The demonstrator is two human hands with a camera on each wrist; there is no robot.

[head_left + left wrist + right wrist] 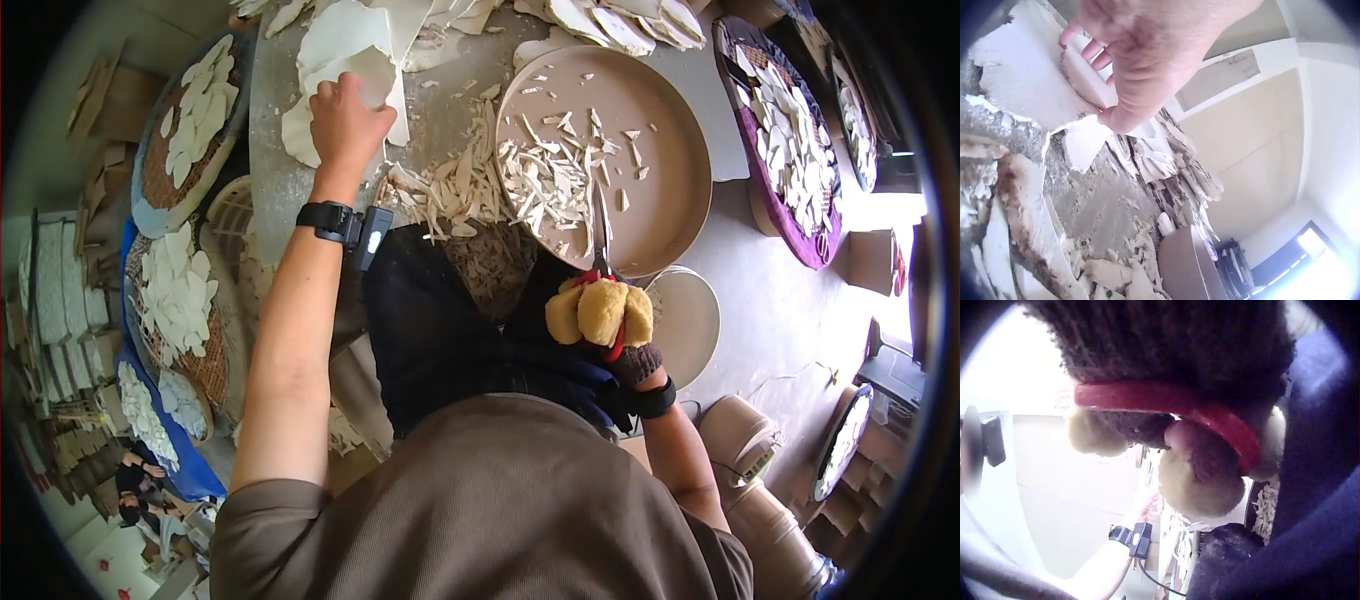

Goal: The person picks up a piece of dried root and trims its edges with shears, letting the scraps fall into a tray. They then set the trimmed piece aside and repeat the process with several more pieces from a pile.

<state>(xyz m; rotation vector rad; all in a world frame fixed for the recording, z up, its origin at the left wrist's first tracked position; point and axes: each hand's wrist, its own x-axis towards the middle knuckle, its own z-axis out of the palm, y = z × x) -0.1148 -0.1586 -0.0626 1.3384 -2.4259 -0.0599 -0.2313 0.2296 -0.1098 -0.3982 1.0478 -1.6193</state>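
My bare left hand (350, 125) is at the back left of the work table, fingers and thumb around the edge of a thin white slice (372, 75). In the left wrist view, the slice (1085, 78) lies between the thumb and the bent fingers, over a larger white sheet (1022, 69). My right hand (603, 318) wears a dark knit glove with thick yellow pads on the fingers. It grips scissors (601, 225) by their red handles (1147, 398). The blades point away from me, over the rim of a round brown tray (665, 215) holding white strips (550, 185).
White offcuts (455, 190) are heaped left of the tray. Stacked white sheets (620, 25) lie behind it. Baskets of white slices (200, 120) stand at the left, and a purple-edged one (790, 130) at the right. A pale bucket (690, 325) sits beside my right hand.
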